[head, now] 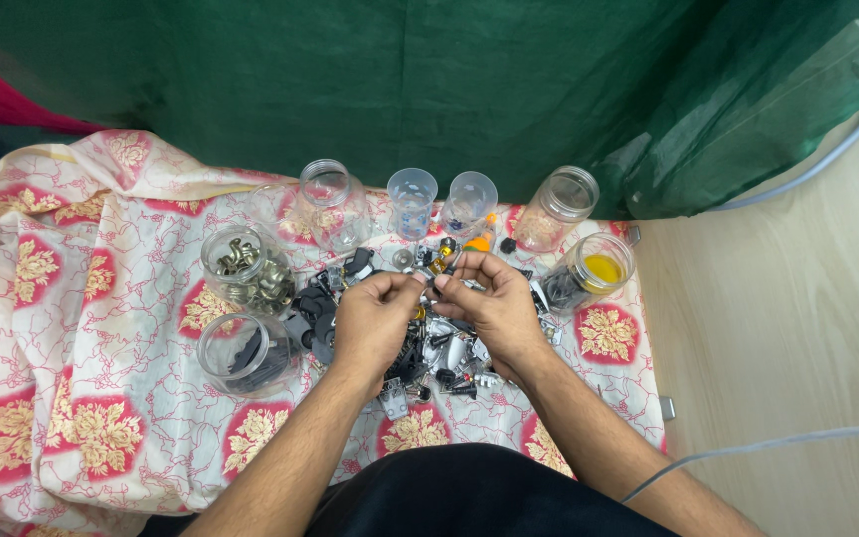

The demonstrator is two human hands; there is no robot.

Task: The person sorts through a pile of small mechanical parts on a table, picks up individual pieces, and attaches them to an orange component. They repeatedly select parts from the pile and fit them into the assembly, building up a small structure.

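Note:
My left hand [375, 316] and my right hand [489, 301] meet over a heap of small black and silver hardware parts [439, 350] on a floral cloth [111, 328]. Between the fingertips of both hands sits a small metal part [429, 281], pinched from each side. What kind of part it is cannot be made out. A jar of brass-coloured fittings [243, 264] and a jar of dark parts [249, 355] stand left of my left hand.
Behind the heap stand an empty clear jar [331, 202], two clear plastic cups [413, 200], another clear jar [556, 207] and a jar with something yellow inside [599, 268]. Green fabric [429, 89] hangs behind. A wooden surface [787, 328] with a grey cable [777, 445] lies right.

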